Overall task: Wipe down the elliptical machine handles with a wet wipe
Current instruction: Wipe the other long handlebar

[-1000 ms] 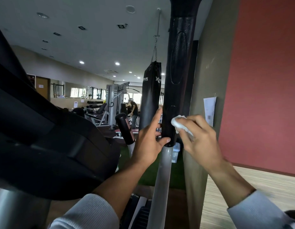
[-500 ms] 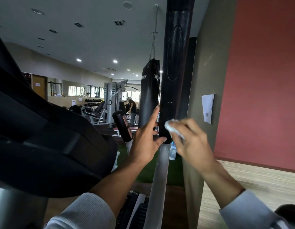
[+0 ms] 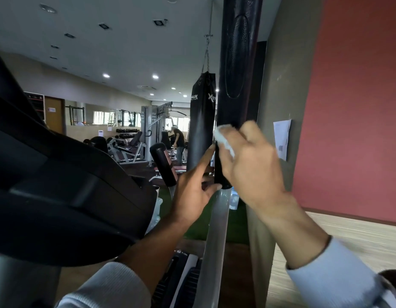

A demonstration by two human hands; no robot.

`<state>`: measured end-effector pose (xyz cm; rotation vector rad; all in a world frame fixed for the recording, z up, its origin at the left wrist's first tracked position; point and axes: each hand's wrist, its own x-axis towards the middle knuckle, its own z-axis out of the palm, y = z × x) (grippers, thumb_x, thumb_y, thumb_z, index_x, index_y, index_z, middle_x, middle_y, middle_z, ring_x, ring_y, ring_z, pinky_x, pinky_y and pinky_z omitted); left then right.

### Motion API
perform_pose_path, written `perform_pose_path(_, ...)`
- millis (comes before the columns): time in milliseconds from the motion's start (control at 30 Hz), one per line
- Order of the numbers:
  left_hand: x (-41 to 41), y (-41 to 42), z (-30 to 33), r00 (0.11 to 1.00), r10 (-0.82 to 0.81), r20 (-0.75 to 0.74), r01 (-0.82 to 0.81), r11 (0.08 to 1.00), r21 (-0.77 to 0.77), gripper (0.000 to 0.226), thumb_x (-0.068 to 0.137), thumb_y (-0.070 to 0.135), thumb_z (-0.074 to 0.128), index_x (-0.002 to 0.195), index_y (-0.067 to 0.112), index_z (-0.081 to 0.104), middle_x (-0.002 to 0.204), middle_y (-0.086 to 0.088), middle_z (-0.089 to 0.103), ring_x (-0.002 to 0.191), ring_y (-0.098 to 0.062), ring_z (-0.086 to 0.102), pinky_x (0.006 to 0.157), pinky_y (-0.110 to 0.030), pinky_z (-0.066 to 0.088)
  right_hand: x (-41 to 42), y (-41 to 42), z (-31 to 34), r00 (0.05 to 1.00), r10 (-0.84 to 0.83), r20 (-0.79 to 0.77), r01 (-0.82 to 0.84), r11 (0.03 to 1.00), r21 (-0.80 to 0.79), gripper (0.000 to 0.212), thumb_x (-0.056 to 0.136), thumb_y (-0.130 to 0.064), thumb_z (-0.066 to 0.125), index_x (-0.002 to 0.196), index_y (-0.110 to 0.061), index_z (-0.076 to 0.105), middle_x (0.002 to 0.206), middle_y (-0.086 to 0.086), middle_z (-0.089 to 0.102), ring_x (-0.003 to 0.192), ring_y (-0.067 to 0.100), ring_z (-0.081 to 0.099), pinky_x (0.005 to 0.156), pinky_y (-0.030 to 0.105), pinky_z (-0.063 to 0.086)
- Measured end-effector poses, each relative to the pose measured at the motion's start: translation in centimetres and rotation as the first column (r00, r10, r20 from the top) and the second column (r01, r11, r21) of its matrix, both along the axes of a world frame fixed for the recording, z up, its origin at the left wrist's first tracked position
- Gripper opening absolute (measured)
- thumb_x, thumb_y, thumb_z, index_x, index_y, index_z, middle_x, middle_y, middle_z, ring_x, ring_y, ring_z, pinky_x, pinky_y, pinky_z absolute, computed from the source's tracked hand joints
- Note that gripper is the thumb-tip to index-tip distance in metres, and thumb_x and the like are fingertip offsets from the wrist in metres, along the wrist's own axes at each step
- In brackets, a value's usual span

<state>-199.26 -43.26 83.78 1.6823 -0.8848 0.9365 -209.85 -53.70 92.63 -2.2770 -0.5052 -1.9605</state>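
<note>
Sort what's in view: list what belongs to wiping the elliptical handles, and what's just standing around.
Part of the job:
wet wipe
handle
right hand, holding the wipe
left hand, fingers steadying the handle

Just around:
punching bag
other handle
paper notice
weight machine

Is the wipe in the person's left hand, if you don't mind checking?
No, the right hand holds the wipe against the black handle; the left hand holds none.
</note>
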Motion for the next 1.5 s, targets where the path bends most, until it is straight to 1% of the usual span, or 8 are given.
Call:
perform_pose_path(67, 0.2, 0.3, -0.4, 1.0, 0.003, -0.013, -0.003, 1.0, 0.004, 0.092, 0.074, 0.003, 0.081, 0.147, 0.034, 0.033, 0.106, -0.001, 0.071, 0.087, -0.001, 0.07, 0.082, -0.028, 0.059, 0.4, -0.2, -1.7, 0.998, -0.058, -0.035, 0.055, 0.995, -0.079, 0.027, 0.081, -0.006, 0.068, 0.108, -0.008, 0.068, 0.083, 0.01, 0.051, 0.051, 0.028, 0.054, 0.041, 0.032, 0.049)
perform_pose_path(233, -0.8, 0.8, -0.5, 0.999, 0.03, 0.043, -0.031, 0.999, 0.016, 0.09, 0.074, 0.0, 0.08, 0.146, 0.028, 0.033, 0.106, 0.007, 0.068, 0.081, 0.025, 0.057, 0.079, 0.002, 0.044, 1.9, -1.5, -4.9, 0.989, -0.069, -0.129, 0.053, 0.991, -0.122, 0.034, 0.072, -0.003, 0.074, 0.106, -0.009, 0.069, 0.084, 0.009, 0.052, 0.056, 0.028, 0.06, 0.042, 0.035, 0.054)
perform_pose_path(500, -0.5, 0.0, -0.5, 0.999, -0.044, -0.009, 0.044, 0.999, -0.028, 0.096, 0.076, 0.007, 0.08, 0.146, 0.042, 0.026, 0.097, 0.019, 0.061, 0.088, 0.017, 0.062, 0.083, -0.006, 0.049, 0.1, -2.2, -1.8, 0.973, 0.173, 0.151, -0.178, 0.984, 0.024, 0.02, 0.088, -0.008, 0.063, 0.106, -0.011, 0.073, 0.084, 0.009, 0.056, 0.066, 0.013, 0.054, 0.062, 0.017, 0.047)
perform_pose_path(700, -0.3, 0.1, -0.4, 0.999, -0.049, 0.002, 0.049, 0.999, -0.019, 0.097, 0.076, 0.005, 0.08, 0.147, 0.042, 0.024, 0.103, 0.004, 0.069, 0.093, -0.001, 0.069, 0.086, -0.019, 0.056, 2.6, -3.5, -6.0, 0.991, -0.017, -0.134, -0.01, 0.981, -0.194, 0.034, 0.077, -0.007, 0.072, 0.11, -0.013, 0.069, 0.093, 0.01, 0.057, 0.065, 0.025, 0.062, 0.052, 0.032, 0.058)
perform_pose_path(833, -0.4, 0.4, -0.5, 0.998, -0.054, -0.009, 0.054, 0.998, 0.014, 0.102, 0.077, 0.003, 0.078, 0.144, 0.054, 0.02, 0.105, 0.003, 0.068, 0.096, -0.003, 0.069, 0.09, -0.027, 0.057, 3.9, -4.5, -8.2, 0.982, 0.035, -0.188, -0.05, 0.996, -0.077, 0.031, 0.083, -0.011, 0.067, 0.113, -0.016, 0.07, 0.097, 0.008, 0.059, 0.07, 0.026, 0.065, 0.055, 0.036, 0.058)
perform_pose_path(1067, -0.6, 0.3, -0.6, 0.999, -0.016, -0.032, 0.016, 1.0, 0.022, 0.103, 0.078, 0.007, 0.078, 0.142, 0.06, 0.016, 0.106, 0.002, 0.065, 0.097, -0.007, 0.068, 0.091, -0.032, 0.057, 1.4, -4.8, -5.8, 0.977, 0.148, 0.153, -0.175, 0.969, 0.174, 0.02, 0.085, -0.006, 0.065, 0.102, -0.01, 0.075, 0.092, 0.01, 0.061, 0.078, 0.018, 0.062, 0.072, 0.022, 0.05)
perform_pose_path(1400, -0.6, 0.4, -0.6, 0.999, -0.003, -0.04, 0.005, 0.999, 0.045, 0.105, 0.078, 0.007, 0.078, 0.144, 0.055, 0.013, 0.103, 0.003, 0.064, 0.102, -0.007, 0.066, 0.092, -0.029, 0.056, 4.2, -5.7, -9.3, 0.977, 0.118, -0.177, -0.12, 0.993, -0.002, 0.027, 0.084, -0.006, 0.066, 0.107, -0.017, 0.073, 0.101, 0.006, 0.061, 0.084, 0.019, 0.065, 0.076, 0.018, 0.05)
perform_pose_path(1500, -0.9, 0.6, -0.6, 0.999, 0.041, -0.032, -0.039, 0.997, 0.06, 0.106, 0.078, 0.009, 0.078, 0.142, 0.06, 0.01, 0.11, -0.002, 0.069, 0.099, -0.005, 0.067, 0.092, -0.025, 0.055, 3.0, -5.9, -9.4, 0.967, 0.217, -0.131, -0.203, 0.973, 0.11, 0.021, 0.088, -0.013, 0.06, 0.104, -0.014, 0.074, 0.097, 0.006, 0.059, 0.081, 0.016, 0.063, 0.08, 0.014, 0.047)
